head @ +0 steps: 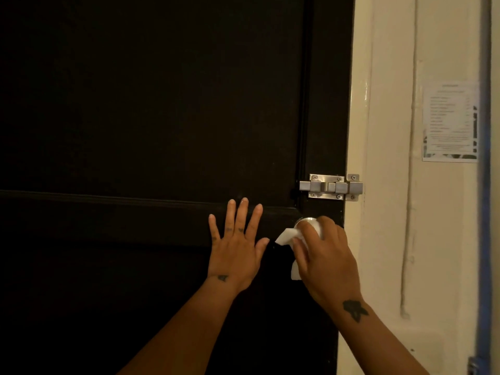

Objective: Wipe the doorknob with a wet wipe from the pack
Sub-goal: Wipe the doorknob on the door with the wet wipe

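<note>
The fingers (303, 250) of our right hand (327, 263) curl around the wet wipe (285, 235) on the doorknob (307, 220), near the door (135, 104)'s right edge below the slide bolt (330, 186), while our left hand (234, 253) lies flat on the door, fingers spread.

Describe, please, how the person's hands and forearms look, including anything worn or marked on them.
The left forearm and right forearm are bare: no sleeves, gloves, watch or bracelets show. The left hand has a small dark wrist tattoo and tiny dark finger marks. Just below the right hand, the wrist carries a larger dark tattoo, shaped roughly like a leaf or flower.
</note>
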A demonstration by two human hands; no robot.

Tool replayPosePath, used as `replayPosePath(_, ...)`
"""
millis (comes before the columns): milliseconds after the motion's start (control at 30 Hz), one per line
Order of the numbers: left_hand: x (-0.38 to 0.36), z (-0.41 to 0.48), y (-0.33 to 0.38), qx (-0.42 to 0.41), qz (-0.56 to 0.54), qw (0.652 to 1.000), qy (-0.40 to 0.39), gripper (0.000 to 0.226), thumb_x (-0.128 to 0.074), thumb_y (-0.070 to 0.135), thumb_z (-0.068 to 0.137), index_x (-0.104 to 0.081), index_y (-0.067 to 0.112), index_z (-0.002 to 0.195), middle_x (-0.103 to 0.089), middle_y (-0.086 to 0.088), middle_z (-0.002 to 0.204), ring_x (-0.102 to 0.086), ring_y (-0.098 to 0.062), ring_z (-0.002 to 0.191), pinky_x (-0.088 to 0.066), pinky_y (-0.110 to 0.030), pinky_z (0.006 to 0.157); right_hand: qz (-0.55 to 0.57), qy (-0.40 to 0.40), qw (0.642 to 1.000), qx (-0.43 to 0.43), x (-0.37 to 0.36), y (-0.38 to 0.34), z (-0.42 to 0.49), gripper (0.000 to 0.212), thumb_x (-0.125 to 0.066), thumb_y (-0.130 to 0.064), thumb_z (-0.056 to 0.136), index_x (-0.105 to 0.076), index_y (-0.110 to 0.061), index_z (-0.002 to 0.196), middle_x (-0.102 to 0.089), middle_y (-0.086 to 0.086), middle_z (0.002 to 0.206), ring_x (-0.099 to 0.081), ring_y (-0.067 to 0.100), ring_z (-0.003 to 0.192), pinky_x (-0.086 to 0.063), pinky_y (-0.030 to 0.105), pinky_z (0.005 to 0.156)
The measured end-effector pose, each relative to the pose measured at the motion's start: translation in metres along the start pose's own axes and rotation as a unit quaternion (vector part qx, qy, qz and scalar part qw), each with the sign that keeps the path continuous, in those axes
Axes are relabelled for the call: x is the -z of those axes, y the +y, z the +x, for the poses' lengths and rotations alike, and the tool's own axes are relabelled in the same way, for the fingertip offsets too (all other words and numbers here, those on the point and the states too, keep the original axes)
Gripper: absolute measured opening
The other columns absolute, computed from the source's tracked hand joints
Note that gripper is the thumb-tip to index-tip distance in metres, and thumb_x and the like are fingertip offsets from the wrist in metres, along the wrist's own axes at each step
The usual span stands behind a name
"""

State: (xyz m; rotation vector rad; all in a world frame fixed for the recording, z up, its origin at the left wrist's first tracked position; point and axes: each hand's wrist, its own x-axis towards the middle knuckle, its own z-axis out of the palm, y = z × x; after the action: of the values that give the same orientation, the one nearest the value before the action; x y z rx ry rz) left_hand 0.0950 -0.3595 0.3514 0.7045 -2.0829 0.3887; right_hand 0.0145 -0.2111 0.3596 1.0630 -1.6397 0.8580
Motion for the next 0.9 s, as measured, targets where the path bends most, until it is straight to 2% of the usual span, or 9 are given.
replayPosePath(133,0.001,0.0,0.001,0.002,0.004,1.0,-0.001,0.065,-0.002,0.054,0.083,0.05,0.036,0.118,0.049,0.005,0.131,0.052,-0.016,0.12,0.036,-0.048,0.092,-0.003,0.029,0.998,-0.052,-0.003,-0.01,0.011,0.016,-0.068,-0.017,0.078,-0.063,-0.005,0.088,-0.061,0.019,0.084,-0.055,0.029,0.071,-0.043,0.029,0.053)
replayPosePath(200,0.001,0.0,0.001,0.001,0.006,1.0,-0.002,0.065,-0.001,0.053,0.083,0.05,0.035,0.118,0.047,0.004,0.134,0.051,-0.018,0.12,0.035,-0.049,0.092,-0.014,0.045,0.998,-0.042,-0.005,-0.013,0.011,0.014,-0.069,-0.015,0.076,-0.063,-0.005,0.083,-0.062,0.018,0.082,-0.055,0.029,0.067,-0.045,0.029,0.051)
replayPosePath(367,0.001,0.0,0.002,-0.002,0.001,1.0,-0.002,0.065,-0.002,0.053,0.084,0.051,0.035,0.117,0.038,0.001,0.14,0.051,-0.018,0.12,0.034,-0.049,0.093,-0.027,0.022,0.995,0.088,-0.003,0.01,-0.001,0.025,-0.071,-0.018,0.075,-0.063,-0.008,0.095,-0.063,0.02,0.104,-0.057,0.033,0.09,-0.052,0.034,0.065)
replayPosePath(433,-0.001,0.0,0.002,0.0,0.006,1.0,0.006,0.066,-0.003,0.053,0.084,0.05,0.034,0.118,0.037,0.0,0.141,0.049,-0.019,0.121,0.034,-0.049,0.093,-0.021,0.015,0.993,0.115,-0.001,0.016,0.0,0.028,-0.073,-0.018,0.073,-0.063,-0.009,0.098,-0.062,0.02,0.105,-0.057,0.033,0.092,-0.052,0.033,0.066)
replayPosePath(500,-0.001,-0.001,0.002,-0.001,0.009,1.0,0.013,0.066,-0.003,0.053,0.084,0.05,0.034,0.118,0.036,0.0,0.142,0.048,-0.02,0.122,0.033,-0.05,0.094,-0.008,0.024,0.995,0.098,-0.003,0.014,0.003,0.027,-0.075,-0.018,0.071,-0.063,-0.009,0.094,-0.063,0.017,0.099,-0.058,0.03,0.084,-0.05,0.03,0.061)
replayPosePath(600,-0.002,-0.001,0.002,0.0,0.009,1.0,0.014,0.066,-0.003,0.053,0.084,0.05,0.034,0.118,0.036,0.0,0.142,0.048,-0.02,0.122,0.028,-0.052,0.097,-0.003,0.059,0.998,0.022,-0.011,0.001,0.01,0.017,-0.074,-0.019,0.072,-0.064,-0.008,0.081,-0.065,0.013,0.082,-0.056,0.025,0.067,-0.041,0.025,0.052)
replayPosePath(700,-0.003,-0.001,0.002,0.005,0.014,1.0,0.018,0.065,-0.001,0.054,0.083,0.051,0.034,0.117,0.036,0.0,0.141,0.049,-0.019,0.121,0.023,-0.054,0.1,-0.019,0.092,0.995,-0.015,-0.018,-0.005,0.013,0.015,-0.074,-0.019,0.071,-0.064,-0.008,0.074,-0.064,0.012,0.075,-0.054,0.025,0.061,-0.038,0.023,0.048)
replayPosePath(767,-0.003,-0.001,0.002,0.008,0.015,1.0,0.02,0.065,-0.001,0.054,0.083,0.05,0.034,0.118,0.035,0.0,0.141,0.049,-0.019,0.121,0.023,-0.054,0.1,-0.021,0.102,0.994,0.036,-0.018,0.003,0.01,0.015,-0.073,-0.02,0.073,-0.064,-0.008,0.076,-0.066,0.013,0.079,-0.057,0.026,0.065,-0.041,0.023,0.049)
replayPosePath(900,-0.002,-0.002,0.002,0.006,0.016,1.0,0.015,0.064,0.001,0.055,0.083,0.05,0.034,0.119,0.037,0.001,0.141,0.05,-0.019,0.121,0.029,-0.051,0.097,-0.015,0.088,0.975,0.204,-0.015,0.031,0.011,0.023,-0.058,-0.029,0.082,-0.068,-0.009,0.086,-0.068,0.018,0.094,-0.06,0.031,0.078,-0.047,0.026,0.058)
